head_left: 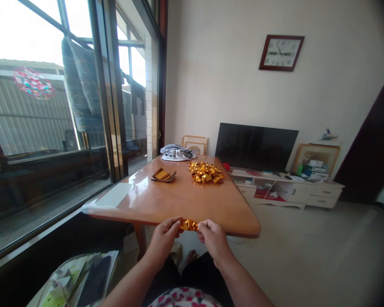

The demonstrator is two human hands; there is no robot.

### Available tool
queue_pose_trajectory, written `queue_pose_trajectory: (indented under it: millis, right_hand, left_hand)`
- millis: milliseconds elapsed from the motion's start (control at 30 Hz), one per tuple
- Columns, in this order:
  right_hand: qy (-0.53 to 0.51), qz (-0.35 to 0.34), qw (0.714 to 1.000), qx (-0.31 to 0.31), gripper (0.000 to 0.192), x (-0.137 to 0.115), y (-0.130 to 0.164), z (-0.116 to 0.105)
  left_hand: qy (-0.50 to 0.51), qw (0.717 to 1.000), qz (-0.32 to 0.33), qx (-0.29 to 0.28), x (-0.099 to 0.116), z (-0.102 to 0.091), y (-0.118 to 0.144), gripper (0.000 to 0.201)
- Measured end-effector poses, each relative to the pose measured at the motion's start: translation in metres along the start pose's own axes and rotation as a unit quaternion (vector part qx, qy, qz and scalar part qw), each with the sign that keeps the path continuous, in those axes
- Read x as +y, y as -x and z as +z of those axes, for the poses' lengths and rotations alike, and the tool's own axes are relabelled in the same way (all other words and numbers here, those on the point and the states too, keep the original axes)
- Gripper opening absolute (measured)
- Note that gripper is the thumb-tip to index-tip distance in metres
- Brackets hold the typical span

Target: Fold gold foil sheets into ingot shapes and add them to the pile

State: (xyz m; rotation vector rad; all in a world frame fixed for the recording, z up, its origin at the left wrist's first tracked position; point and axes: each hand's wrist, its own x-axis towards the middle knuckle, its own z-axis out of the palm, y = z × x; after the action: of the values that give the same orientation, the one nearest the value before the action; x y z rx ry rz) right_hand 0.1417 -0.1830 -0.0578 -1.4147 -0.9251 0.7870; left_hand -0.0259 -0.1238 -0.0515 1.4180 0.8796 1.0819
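Note:
A small folded piece of shiny gold foil paper is stretched between my two hands at the near edge of the wooden table. My left hand pinches its left end between thumb and fingers. At the right end, my right hand closes on it the same way. Further back on the tabletop lies a heap of folded gold foil pieces. Left of that heap sits a stack of flat gold-brown paper sheets, its edges curling upward.
Folded cloth and picture frames are at the table's far end. A white sheet lies on the left corner. Beyond stand a television and a white cabinet. A cluttered low surface is at my lower left, beside the window.

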Motion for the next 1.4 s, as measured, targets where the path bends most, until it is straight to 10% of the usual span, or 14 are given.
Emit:
queue_pose_trajectory:
  millis: [300,500,900,1400]
  right_hand:
    - [-0.024,0.049,0.998,-0.037,0.025,-0.006,0.007,0.001]
    - [-0.007,0.044,0.993,-0.105,0.038,-0.013,0.015,0.006]
    - [0.226,-0.288,0.916,-0.162,0.024,-0.027,0.027,-0.003]
    - [0.298,-0.432,0.847,-0.085,0.016,-0.027,0.032,0.003]
  left_hand:
    - [-0.024,0.999,0.024,0.013,0.009,-0.005,0.004,0.047]
    - [0.153,0.987,-0.037,-0.041,0.005,-0.004,0.003,0.051]
    - [0.191,0.973,-0.13,0.019,0.002,-0.011,0.0,0.056]
    - [0.224,0.966,-0.128,-0.001,0.007,-0.003,0.006,0.051]
